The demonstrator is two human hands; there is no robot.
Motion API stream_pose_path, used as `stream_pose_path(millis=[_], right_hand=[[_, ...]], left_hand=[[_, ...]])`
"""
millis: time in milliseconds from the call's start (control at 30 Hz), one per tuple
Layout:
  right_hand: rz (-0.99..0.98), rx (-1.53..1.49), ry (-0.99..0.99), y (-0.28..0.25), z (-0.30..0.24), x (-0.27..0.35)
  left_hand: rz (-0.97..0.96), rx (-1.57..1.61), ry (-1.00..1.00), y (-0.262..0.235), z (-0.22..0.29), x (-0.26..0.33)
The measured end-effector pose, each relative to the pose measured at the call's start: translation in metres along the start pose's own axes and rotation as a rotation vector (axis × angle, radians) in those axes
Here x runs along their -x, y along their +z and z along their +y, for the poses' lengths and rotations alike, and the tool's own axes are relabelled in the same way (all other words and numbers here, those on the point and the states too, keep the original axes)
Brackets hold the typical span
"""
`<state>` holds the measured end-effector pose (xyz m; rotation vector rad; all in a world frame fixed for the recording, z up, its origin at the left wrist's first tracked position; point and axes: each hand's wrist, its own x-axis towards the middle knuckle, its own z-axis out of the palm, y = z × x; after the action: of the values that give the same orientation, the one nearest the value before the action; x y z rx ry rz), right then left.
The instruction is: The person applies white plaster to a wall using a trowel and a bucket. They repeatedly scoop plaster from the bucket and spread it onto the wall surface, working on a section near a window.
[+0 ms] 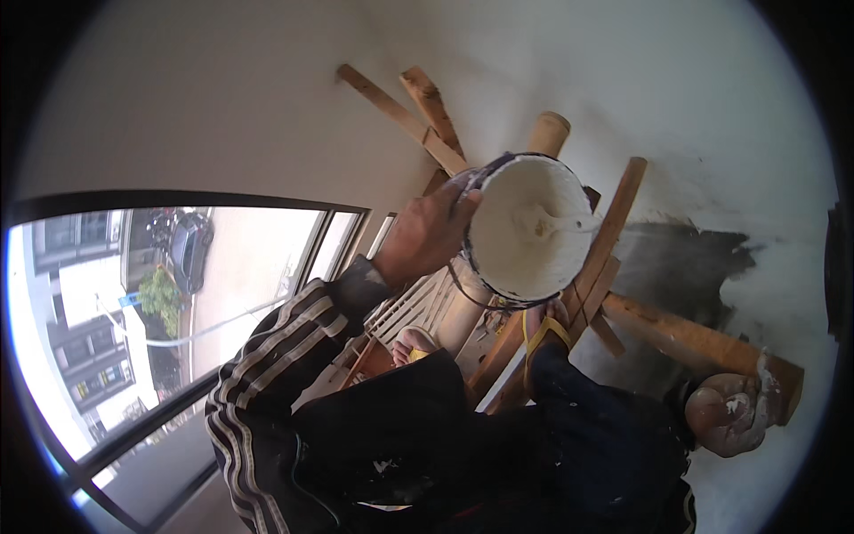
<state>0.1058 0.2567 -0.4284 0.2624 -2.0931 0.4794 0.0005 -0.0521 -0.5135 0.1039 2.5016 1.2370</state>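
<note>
The left hand (431, 227) is closed around the rim of a bucket (574, 191), which is at the centre of the frame, its open mouth facing the camera. Inside the bucket there is white paste (511, 262). The right hand (729, 414), at lower right, has its fingers curled and smeared with white; it is against the end of a wooden beam (680, 331), but I cannot tell if it grips this. A window (258, 267) fills the left side.
</note>
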Motion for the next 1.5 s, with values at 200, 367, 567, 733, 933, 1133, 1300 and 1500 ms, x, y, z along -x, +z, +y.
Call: stream_pose_path(millis=[200, 367, 567, 733, 933, 1133, 1300, 1500], right_hand=[[0.079, 0.416, -0.091, -0.088, 0.067, -0.016], [0.063, 0.497, -0.02, -0.135, 0.09, 0.008], [0.459, -0.355, 0.244, -0.08, 0.055, -0.008], [0.226, -0.397, 0.214, -0.099, 0.064, -0.007], [0.02, -0.243, 0.33, -0.121, 0.02, -0.023], [0.162, 0.129, 0.477, -0.101, 0.029, -0.029], [0.237, 0.143, 0.515, -0.082, 0.036, -0.046], [0.212, 0.186, 0.569, -0.089, 0.037, -0.07]], left_hand=[[-0.234, -0.011, -0.068, 0.01, 0.016, -0.018], [-0.282, -0.035, -0.014, 0.015, 0.026, -0.019], [-0.254, -0.022, 0.032, 0.022, 0.022, -0.021], [-0.268, 0.0, 0.036, 0.029, 0.024, -0.034], [-0.332, 0.083, 0.094, 0.021, 0.022, -0.036], [-0.408, 0.123, 0.18, 0.037, 0.038, -0.015], [-0.392, 0.151, 0.153, 0.025, 0.045, -0.007], [-0.452, 0.173, 0.123, 0.022, 0.058, -0.007]])
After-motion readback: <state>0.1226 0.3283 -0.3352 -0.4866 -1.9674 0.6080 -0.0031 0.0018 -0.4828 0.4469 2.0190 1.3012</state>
